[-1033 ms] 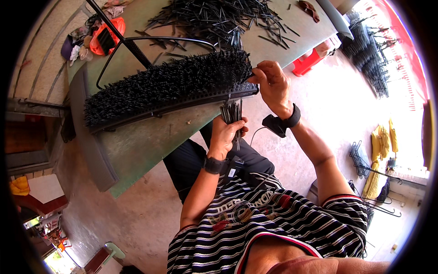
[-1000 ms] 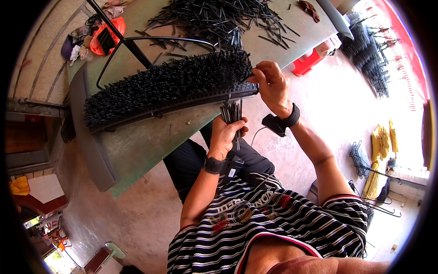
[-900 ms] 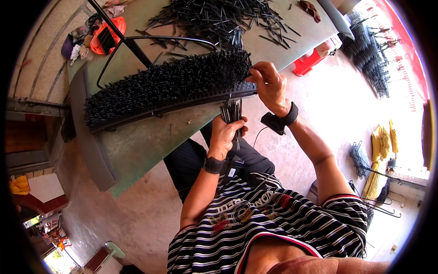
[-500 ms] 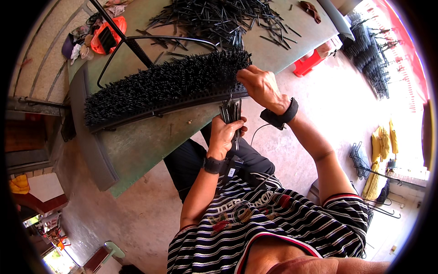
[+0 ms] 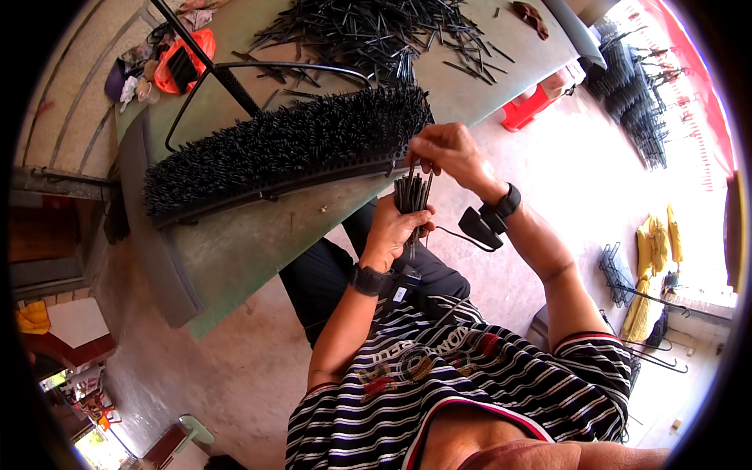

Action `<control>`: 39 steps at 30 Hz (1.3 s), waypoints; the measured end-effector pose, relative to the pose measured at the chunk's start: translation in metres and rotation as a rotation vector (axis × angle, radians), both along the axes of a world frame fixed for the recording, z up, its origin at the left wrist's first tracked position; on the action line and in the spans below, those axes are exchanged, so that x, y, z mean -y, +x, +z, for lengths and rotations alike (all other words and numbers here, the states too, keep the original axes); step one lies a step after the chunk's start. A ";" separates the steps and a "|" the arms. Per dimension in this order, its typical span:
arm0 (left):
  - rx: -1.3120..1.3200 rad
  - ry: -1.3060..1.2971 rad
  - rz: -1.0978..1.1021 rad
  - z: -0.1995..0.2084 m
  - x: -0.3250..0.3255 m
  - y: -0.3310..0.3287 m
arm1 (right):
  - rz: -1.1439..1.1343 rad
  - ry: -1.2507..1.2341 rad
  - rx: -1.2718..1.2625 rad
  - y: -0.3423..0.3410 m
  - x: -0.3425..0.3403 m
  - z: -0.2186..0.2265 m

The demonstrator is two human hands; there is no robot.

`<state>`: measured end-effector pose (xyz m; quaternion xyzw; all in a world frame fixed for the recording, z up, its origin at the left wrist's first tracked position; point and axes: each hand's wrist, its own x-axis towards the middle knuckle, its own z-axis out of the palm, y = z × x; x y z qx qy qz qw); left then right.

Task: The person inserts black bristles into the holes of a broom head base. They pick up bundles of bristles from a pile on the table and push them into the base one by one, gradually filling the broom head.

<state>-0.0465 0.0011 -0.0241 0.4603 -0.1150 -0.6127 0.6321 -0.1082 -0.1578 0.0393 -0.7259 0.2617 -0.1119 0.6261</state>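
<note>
My left hand (image 5: 394, 229) grips a bundle of thin black rods (image 5: 411, 194) upright just off the table's near edge. My right hand (image 5: 443, 150) pinches the top of one rod in that bundle, right below the end of a long black bristly strip (image 5: 282, 145) that lies along the green table (image 5: 258, 239). Both wrists wear black bands, and a small black device (image 5: 476, 228) hangs under my right wrist.
A heap of loose black rods (image 5: 368, 35) covers the far part of the table. A black wire frame (image 5: 235, 78) lies behind the strip. A red stool (image 5: 529, 110) stands on the floor at right, with black wire racks (image 5: 638, 102) and yellow items (image 5: 654, 243) farther right.
My right hand has come off the end of the bristly strip and moved down and left to the top of the bundle. My left hand has stayed put.
</note>
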 end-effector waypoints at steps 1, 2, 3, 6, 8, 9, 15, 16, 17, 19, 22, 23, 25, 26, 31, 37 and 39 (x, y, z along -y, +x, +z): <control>-0.010 0.002 -0.003 -0.003 0.000 0.001 | -0.070 0.021 0.048 0.000 0.001 0.005; -0.017 0.003 -0.006 -0.006 -0.001 0.002 | -0.145 0.041 0.096 -0.001 0.001 0.009; -0.025 0.003 -0.008 -0.009 -0.001 0.003 | -0.219 0.061 0.144 -0.002 0.002 0.011; -0.043 0.018 0.009 -0.007 -0.002 0.005 | -0.349 -0.135 0.276 0.002 0.002 0.004; -0.045 0.025 0.018 -0.005 -0.002 0.006 | -0.396 -0.244 0.351 0.005 -0.001 -0.001; -0.042 0.025 0.016 -0.005 -0.001 0.006 | -0.401 -0.277 0.365 0.006 -0.002 -0.006; -0.018 0.049 0.029 0.002 -0.002 0.007 | -0.383 -0.387 0.348 0.011 -0.002 -0.021; -0.012 0.051 0.031 0.003 -0.002 0.008 | -0.374 -0.407 0.335 0.012 -0.003 -0.023; -0.016 0.046 0.038 0.003 -0.002 0.008 | -0.364 -0.428 0.323 0.012 -0.004 -0.024; -0.023 0.035 0.051 0.003 -0.002 0.008 | -0.285 -0.520 0.278 0.012 -0.007 -0.020; -0.023 0.049 0.062 0.004 -0.002 0.009 | -0.077 -0.889 0.194 0.011 -0.002 -0.018; -0.019 0.043 0.062 0.004 -0.003 0.009 | 0.011 -1.046 0.164 0.011 0.000 -0.018; -0.010 0.032 0.061 0.003 -0.004 0.010 | 0.013 -1.027 0.114 0.011 -0.003 -0.016; -0.038 0.011 0.049 0.004 -0.004 0.010 | 0.004 -1.032 0.113 0.009 -0.002 -0.014; -0.112 -0.090 -0.057 0.018 -0.004 0.014 | 0.186 -0.549 -0.072 -0.004 -0.006 0.005; -0.137 -0.105 -0.125 0.020 0.006 0.006 | 0.194 -0.417 -0.125 -0.014 -0.003 0.003; -0.140 -0.100 -0.127 0.018 0.008 0.005 | 0.176 -0.375 -0.106 -0.016 -0.004 0.001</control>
